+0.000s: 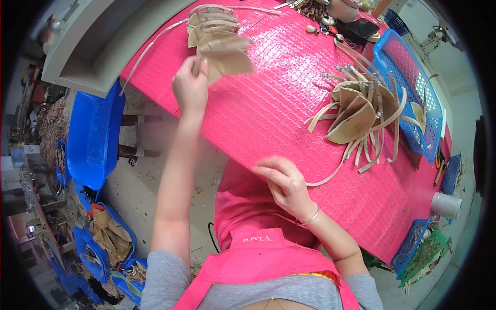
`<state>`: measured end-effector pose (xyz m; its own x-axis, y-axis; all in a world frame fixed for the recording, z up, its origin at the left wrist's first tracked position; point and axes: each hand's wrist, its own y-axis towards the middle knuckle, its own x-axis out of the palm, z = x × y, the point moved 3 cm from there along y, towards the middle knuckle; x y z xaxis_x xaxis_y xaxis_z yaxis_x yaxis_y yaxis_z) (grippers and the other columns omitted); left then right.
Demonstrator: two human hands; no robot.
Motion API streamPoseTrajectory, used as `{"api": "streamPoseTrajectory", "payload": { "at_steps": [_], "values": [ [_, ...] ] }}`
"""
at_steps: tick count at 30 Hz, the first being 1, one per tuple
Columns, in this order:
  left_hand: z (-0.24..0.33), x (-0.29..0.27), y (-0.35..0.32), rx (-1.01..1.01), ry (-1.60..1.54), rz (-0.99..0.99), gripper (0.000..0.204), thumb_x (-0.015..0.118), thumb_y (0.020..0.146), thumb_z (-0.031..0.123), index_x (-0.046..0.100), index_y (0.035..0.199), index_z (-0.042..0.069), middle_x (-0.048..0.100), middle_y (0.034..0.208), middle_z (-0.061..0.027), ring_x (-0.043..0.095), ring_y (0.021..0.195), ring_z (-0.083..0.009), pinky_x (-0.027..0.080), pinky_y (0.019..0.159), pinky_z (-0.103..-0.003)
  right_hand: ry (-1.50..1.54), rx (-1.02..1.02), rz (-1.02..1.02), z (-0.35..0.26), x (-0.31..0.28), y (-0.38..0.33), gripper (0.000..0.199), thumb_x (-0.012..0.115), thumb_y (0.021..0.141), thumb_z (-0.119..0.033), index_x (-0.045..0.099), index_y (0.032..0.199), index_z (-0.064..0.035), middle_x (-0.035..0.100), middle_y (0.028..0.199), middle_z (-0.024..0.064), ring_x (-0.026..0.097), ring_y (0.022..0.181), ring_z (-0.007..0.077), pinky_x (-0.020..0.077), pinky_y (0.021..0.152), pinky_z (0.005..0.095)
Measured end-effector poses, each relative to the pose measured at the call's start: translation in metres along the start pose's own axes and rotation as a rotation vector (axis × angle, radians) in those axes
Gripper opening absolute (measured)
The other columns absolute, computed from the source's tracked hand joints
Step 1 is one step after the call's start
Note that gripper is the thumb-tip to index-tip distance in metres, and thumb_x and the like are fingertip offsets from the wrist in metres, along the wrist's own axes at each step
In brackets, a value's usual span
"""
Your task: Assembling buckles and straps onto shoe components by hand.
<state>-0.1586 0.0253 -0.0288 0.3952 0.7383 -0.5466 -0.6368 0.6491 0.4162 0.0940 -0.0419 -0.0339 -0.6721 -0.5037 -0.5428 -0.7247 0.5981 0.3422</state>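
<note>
My left hand (pixel 191 88) reaches to the table's far left, its fingers closed at the edge of a tan flat piece (pixel 230 63) that looks like leather or stiff cloth. Several similar tan pieces with looped strips (pixel 213 23) lie in a row just beyond it. A long pale strip (pixel 150 49) trails from that row over the table's left edge. Near the front edge, my right hand (pixel 284 186) is smeared by motion, and whether its fingers hold anything is unclear. A thin pale strip (pixel 328 178) runs from the right-hand pile of tan pieces (pixel 354 116) to beside this hand.
A shiny pink cover (pixel 268 113) lies over the table. On the right stand a blue perforated basket (pixel 431 126) and a white cup (pixel 446 205). Blue bins (pixel 93 139) sit off the left side, below a grey cabinet (pixel 103 51). A black device (pixel 358 31) lies at the back.
</note>
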Motion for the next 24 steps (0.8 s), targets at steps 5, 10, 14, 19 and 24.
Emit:
{"api": "streamPoseTrajectory", "payload": {
  "at_steps": [5,10,14,19,24],
  "values": [
    [-0.048,0.05,0.032,-0.02,0.497,0.106,0.067,0.065,0.071,0.026,0.028,0.126,0.016,0.037,0.108,-0.0154,0.042,0.102,-0.0353,0.038,0.076,-0.05,-0.156,-0.003,0.012,-0.009,-0.038,-0.012,0.032,0.053,0.065,0.003,0.06,0.096,-0.0058,0.058,0.093,0.0119,0.057,0.084,0.0257,0.0463,0.071,0.0347],
    [0.025,0.015,-0.033,0.086,0.09,0.19,0.053,0.059,0.074,0.007,0.037,0.122,0.009,0.041,0.113,-0.0141,0.042,0.102,-0.0253,0.036,0.084,-0.036,-0.778,0.208,0.378,0.023,-0.146,-0.026,0.028,0.054,0.062,0.006,0.061,0.085,-0.0082,0.055,0.095,0.0093,0.05,0.097,0.0272,0.0397,0.078,0.0363],
    [0.13,0.031,-0.147,-0.127,-0.844,-1.013,0.02,0.05,0.082,0.004,0.058,0.1,0.0,0.058,0.092,-0.0045,0.055,0.078,-0.0117,0.045,0.073,-0.024,-1.341,0.241,0.257,0.068,-0.187,-0.017,0.012,0.057,0.068,-0.006,0.059,0.079,-0.0113,0.05,0.105,0.0063,0.042,0.104,0.0258,0.0323,0.083,0.0389],
    [0.167,0.079,-0.214,-0.949,-1.405,-1.507,0.035,0.042,0.091,0.027,0.049,0.115,0.003,0.058,0.101,-0.0071,0.057,0.079,-0.0154,0.047,0.069,-0.029,-1.086,0.306,0.101,0.009,-0.172,-0.01,0.007,0.062,0.07,-0.01,0.055,0.072,-0.0096,0.055,0.084,0.005,0.052,0.085,0.0222,0.0374,0.073,0.0366],
    [0.131,0.093,-0.192,-1.08,-1.335,-0.875,0.022,0.053,0.085,0.018,0.053,0.101,0.004,0.06,0.091,-0.0049,0.057,0.076,-0.0115,0.046,0.065,-0.025,-0.586,0.414,0.071,0.0,-0.129,-0.043,0.011,0.063,0.073,-0.012,0.06,0.083,-0.0069,0.054,0.064,0.0089,0.054,0.053,0.0268,0.0429,0.05,0.0381]
  ]
}}
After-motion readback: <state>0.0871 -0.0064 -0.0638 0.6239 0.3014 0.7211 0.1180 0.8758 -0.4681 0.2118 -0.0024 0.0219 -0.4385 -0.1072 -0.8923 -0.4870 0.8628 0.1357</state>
